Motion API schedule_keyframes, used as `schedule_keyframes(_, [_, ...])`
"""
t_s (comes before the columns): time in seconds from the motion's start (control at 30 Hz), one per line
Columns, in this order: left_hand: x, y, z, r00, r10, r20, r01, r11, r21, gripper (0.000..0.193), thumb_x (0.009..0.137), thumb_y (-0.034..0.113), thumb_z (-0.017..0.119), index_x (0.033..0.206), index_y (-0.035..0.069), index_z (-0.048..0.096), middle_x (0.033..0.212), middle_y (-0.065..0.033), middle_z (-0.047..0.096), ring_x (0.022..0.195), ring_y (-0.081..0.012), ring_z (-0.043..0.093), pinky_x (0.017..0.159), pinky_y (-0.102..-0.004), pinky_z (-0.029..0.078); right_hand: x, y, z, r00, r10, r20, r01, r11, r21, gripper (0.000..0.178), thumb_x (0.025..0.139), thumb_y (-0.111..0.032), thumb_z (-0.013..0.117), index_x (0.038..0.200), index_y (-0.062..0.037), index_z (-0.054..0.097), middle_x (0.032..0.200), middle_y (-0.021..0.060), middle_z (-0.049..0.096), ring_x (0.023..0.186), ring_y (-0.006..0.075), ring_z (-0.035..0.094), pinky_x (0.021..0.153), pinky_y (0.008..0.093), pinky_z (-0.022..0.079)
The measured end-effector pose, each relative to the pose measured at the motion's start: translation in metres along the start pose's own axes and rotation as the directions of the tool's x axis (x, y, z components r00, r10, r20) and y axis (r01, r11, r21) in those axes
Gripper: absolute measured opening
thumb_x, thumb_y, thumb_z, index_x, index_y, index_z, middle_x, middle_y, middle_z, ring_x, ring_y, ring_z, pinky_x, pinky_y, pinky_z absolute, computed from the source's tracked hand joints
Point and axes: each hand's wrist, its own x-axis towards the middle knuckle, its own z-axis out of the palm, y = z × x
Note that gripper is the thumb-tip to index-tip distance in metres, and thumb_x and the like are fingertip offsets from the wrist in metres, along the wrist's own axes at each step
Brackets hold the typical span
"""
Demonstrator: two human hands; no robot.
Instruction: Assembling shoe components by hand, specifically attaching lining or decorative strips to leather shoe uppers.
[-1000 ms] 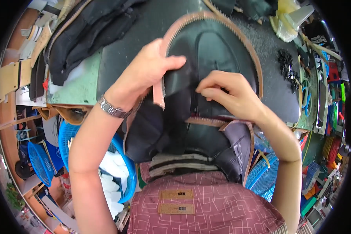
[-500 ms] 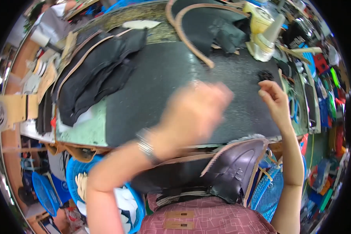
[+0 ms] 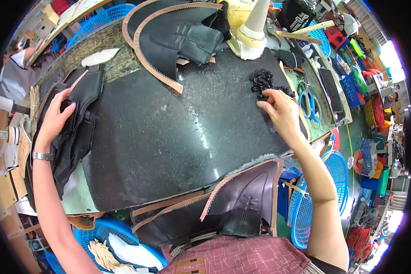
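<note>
Pieces of black, leather-like material [image 3: 73, 139] lie heaped under the left hand [image 3: 55, 118], whose thumb and fingers are spread apart over them. Across the bench [image 3: 169, 123], small black bits [image 3: 261, 81] sit in a loose cluster at the fingertips of the right hand [image 3: 283, 112]; its thumb and forefinger curve toward each other, and I cannot tell whether a bit is pinched between them. The hands are well apart, with the dark, scuffed bench top between them, a streak of glare running down its middle.

Just right of the right hand lie scissors [image 3: 308, 107] with blue loop handles. A linked metal watch band [image 3: 43, 156] circles the left wrist. Nearest the body, a glossy black panel [image 3: 242, 201] with a tan, saw-toothed edge rests over the lap, above a maroon apron [image 3: 242, 251] patterned with thin pale outlines of boxes. Two tan label patches [image 3: 190, 261] on it carry small dark print.

Beyond the hands, curved black panels [image 3: 162, 39] with the same toothed tan border overlap at the far side, beside a tapered pale cone [image 3: 257, 20]. Pale lettering marks a black item [image 3: 299, 18] farther right. Lattice-sided blue baskets [image 3: 335, 182] stand below the bench
</note>
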Motion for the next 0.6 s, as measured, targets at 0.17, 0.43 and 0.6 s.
schedule_keyframes(0.17, [-0.011,0.027,0.005,0.980,0.197,0.028,-0.197,0.943,0.267,0.035,0.069,0.007,0.068,0.100,0.002,0.052,0.104,-0.0133,0.051,0.103,-0.0312,0.051,0.091,-0.0354,0.041,0.010,-0.001,0.012,0.999,-0.005,0.041,0.008,0.998,-0.068,0.013,0.079,-0.015,0.066,0.089,-0.0073,0.063,0.080,0.0092,0.058,0.072,0.0277,0.061,0.066,0.0353,0.048])
schedule_keyframes(0.43, [-0.026,0.069,0.007,0.982,0.120,0.144,-0.166,0.912,0.374,0.029,0.070,0.009,0.071,0.092,0.005,0.053,0.086,-0.0127,0.059,0.084,-0.0328,0.058,0.073,-0.0397,0.046,-0.002,-0.037,0.002,0.992,0.031,0.126,-0.063,0.963,0.261,0.016,0.079,-0.005,0.067,0.093,-0.0009,0.063,0.081,0.0056,0.060,0.064,0.0113,0.053,0.060,0.0229,0.043])
schedule_keyframes(0.6, [0.000,0.157,0.031,0.934,0.073,0.349,0.035,0.955,-0.294,0.023,0.079,0.017,0.068,0.089,-0.004,0.065,0.074,-0.0053,0.062,0.070,-0.0084,0.054,0.065,-0.0257,0.044,0.006,-0.060,0.019,0.968,-0.098,0.230,-0.052,0.820,0.570,0.016,0.079,-0.004,0.067,0.095,-0.0015,0.066,0.084,0.0005,0.060,0.068,0.0069,0.052,0.062,0.0200,0.042])
